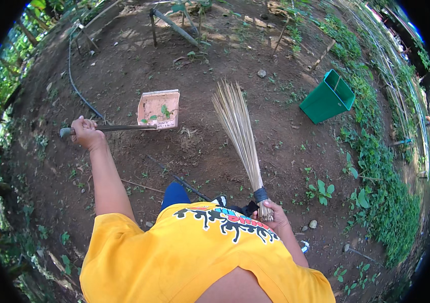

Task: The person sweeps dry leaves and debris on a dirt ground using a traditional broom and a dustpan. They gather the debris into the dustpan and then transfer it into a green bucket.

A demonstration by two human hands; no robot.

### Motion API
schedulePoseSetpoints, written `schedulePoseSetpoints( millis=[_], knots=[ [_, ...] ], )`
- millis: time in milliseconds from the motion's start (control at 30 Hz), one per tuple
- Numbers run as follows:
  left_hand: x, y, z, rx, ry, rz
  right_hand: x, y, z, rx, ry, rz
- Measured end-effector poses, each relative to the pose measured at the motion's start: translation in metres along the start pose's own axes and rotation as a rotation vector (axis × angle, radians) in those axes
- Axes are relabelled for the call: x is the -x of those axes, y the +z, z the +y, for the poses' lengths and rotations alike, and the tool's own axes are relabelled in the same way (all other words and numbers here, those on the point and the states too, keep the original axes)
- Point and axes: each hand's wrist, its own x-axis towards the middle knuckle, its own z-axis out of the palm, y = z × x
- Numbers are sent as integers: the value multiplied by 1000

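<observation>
My left hand (87, 132) is wrapped around the upper end of a long handle (124, 128) belonging to a faded pink dustpan (153, 103). A few green leaves (166, 111) lie inside the pan, and writing marks its near edge. Low on the right, my right hand (277, 217) grips a stick broom (242, 136) by its butt, just below a dark binding (260, 194). The broom's thin ribs fan out away from me over the bare soil. A gap of ground separates the broom from the dustpan.
A green plastic bin (323, 99) stands tilted at the right. Behind it runs a strip of leafy plants (385, 200). A thin hose (74, 81) curves along the left. A pole frame (177, 28) rises at the far side, and stones (262, 73) dot the soil.
</observation>
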Motion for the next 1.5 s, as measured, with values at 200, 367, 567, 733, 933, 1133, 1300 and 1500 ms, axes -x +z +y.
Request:
schedulePoseSetpoints(
  millis=[200, 367, 567, 733, 933, 1133, 1300, 1500],
  knots=[
    [-75, -201, 82, -224, 177, 434, -121, 122, 43, 653, 354, -87],
    [-121, -351, 150, -339, 254, 612, -223, 237, 149, 1005, 497, -63],
    [-128, -467, 193, -392, 332, 813, -295, 325, 282, 1303, 657, -224],
    [-119, -519, 210, -437, 391, 929, -332, 379, 328, 1500, 707, -233],
    [-132, -579, 207, -577, 337, 976, -399, 432, 376, 1663, 896, -222],
    [-155, -618, 192, -655, 306, 1024, -483, 467, 442, 2018, 1013, -309],
    [-170, -655, 185, -709, 207, 951, -533, 513, 479, 2245, 891, -515],
    [-201, -714, 167, -832, 115, 759, -627, 545, 509, 2189, 707, -420]
  ],
)
